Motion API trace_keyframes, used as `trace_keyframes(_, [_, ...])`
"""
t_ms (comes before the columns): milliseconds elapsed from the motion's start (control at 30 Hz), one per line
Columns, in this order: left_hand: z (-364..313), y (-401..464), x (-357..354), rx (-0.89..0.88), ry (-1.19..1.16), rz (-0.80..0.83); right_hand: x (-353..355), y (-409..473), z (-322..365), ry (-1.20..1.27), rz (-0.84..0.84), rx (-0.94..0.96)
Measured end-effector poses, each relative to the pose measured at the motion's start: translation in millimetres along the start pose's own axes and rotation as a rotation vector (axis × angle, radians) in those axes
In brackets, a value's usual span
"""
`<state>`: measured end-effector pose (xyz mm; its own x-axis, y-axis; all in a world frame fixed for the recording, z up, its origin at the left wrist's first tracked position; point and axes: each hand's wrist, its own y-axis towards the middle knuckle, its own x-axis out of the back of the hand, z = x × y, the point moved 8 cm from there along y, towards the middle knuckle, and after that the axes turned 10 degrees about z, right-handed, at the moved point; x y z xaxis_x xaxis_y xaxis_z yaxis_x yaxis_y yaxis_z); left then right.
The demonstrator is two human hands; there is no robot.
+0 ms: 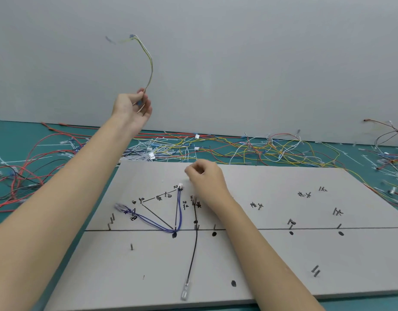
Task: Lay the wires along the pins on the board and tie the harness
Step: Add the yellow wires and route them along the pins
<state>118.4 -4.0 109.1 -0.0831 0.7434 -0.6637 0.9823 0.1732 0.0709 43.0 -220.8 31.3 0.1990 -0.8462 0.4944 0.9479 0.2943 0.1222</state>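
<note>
Head view, looking down over two bare forearms at a grey board (283, 254) studded with short metal pins (112, 218) and marked with black lines and handwritten labels. The left hand (131, 107) is raised high above the table, its fingers curled round a thin yellowish wire bundle (150, 63) that arcs upward and droops at its blurred far end. The right hand (204, 176) rests low at the board's far edge, fingers curled as if pinching something small; what it holds cannot be made out. On the board, blue wires (157, 224) run in a V between pins to a small white connector (180, 186), and a black wire (194, 250) runs toward the near edge, ending in a clear terminal. Behind the board, loose wires (249, 149) in red, yellow and white tangle across the green table (18, 135). The raised bundle looks very light and limp, bending under its own weight, so gripping it near a connector end, then guiding it pin by pin, seems wisest.
</note>
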Motion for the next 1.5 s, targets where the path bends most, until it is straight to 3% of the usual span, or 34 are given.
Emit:
trace_keyframes(100, [4.3, -14.8, -9.0, 0.062, -0.052, 0.09, 16.8, 0.2, -2.6, 0.202, -0.105, -0.057])
trace_keyframes(200, [9.8, -30.2, -18.3, 0.116, -0.06, 0.169, 20.8, -1.9, -7.9, 0.483, -0.104, -0.158])
trace_keyframes(333, [21.8, -50.8, -30.9, 0.212, 0.022, 0.263, 10.0, -5.5, -3.6, 0.876, 0.069, -0.23])
trace_keyframes(533, [36.2, -80.0, -46.1, 0.321, 0.325, 0.38, -7.3, -16.2, 19.1, 1.26, 0.391, -0.18])
trace_keyframes(767, [51.4, -100.1, -39.3, 0.418, 0.602, 0.444, -29.1, -35.5, 42.7, 0.994, 0.746, -0.12])
trace_keyframes(933, [58.5, -106.5, -18.3, 0.496, 0.623, 0.382, -30.2, -38.7, 36.5, 0.777, 0.728, -0.115])
trace_keyframes(1067, [65.9, -114.4, -10.7, 0.555, 0.407, 0.376, -36.7, -40.9, 39.5, 0.787, 0.732, -0.092])
trace_keyframes(1200, [68.0, -116.7, -7.2, 0.509, 0.327, 0.421, -39.9, -42.1, 45.6, 0.918, 0.709, -0.088])
trace_keyframes(1400, [74.4, -120.5, -1.7, 0.442, 0.283, 0.357, -50.9, -48.2, 49.7, 0.676, 0.715, -0.106])
trace_keyframes(1500, [71.5, -121.5, -0.8, 0.407, 0.318, 0.329, -56.5, -52.8, 51.4, 0.714, 0.788, -0.171])
